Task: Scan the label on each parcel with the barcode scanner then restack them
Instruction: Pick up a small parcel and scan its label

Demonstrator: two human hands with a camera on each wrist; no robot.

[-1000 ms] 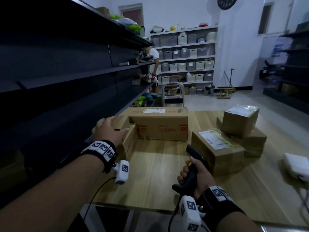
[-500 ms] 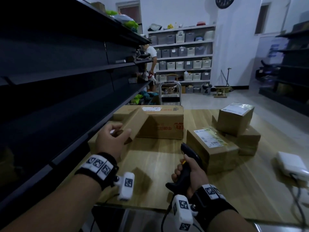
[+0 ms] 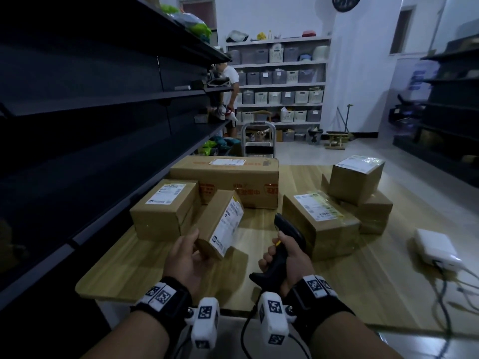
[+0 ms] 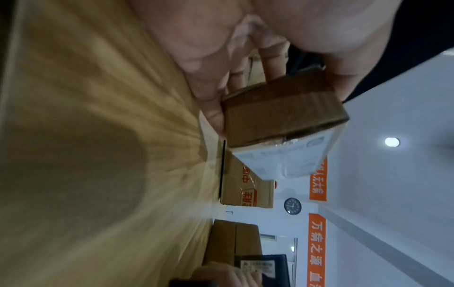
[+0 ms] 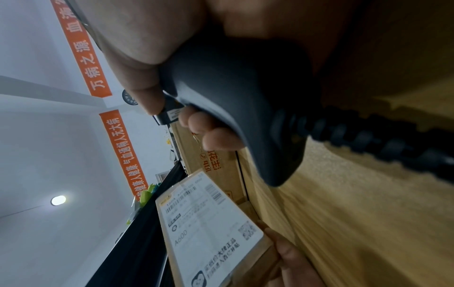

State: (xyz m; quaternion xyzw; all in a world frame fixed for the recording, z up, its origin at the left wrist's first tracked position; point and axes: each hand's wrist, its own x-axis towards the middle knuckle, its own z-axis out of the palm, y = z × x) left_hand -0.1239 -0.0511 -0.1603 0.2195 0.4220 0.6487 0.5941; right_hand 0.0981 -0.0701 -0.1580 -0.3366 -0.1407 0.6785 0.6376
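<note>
My left hand (image 3: pixel 190 257) grips a small brown parcel (image 3: pixel 220 225) by its near end, lifted above the wooden table (image 3: pixel 134 257). Its white label (image 3: pixel 228 224) faces right, toward the scanner. The left wrist view shows the same small parcel (image 4: pixel 282 120) held between thumb and fingers. My right hand (image 3: pixel 287 257) grips the black barcode scanner (image 3: pixel 286 242) by its handle, its head raised just right of the parcel. In the right wrist view the scanner (image 5: pixel 236 101) fills the centre and the label (image 5: pixel 209 223) lies below it.
Other brown parcels lie on the table: one at the left (image 3: pixel 166 208), a long one at the back (image 3: pixel 225 180), one at the right (image 3: pixel 318 224) and a stack of two (image 3: pixel 363 193). Dark shelving (image 3: pixel 90 125) runs along the left. A white box (image 3: pixel 438 248) with cables sits far right.
My left hand has lifted the small parcel off the left pile, brought it toward me and turned its label to the scanner. The right hand with the scanner stayed about in place.
</note>
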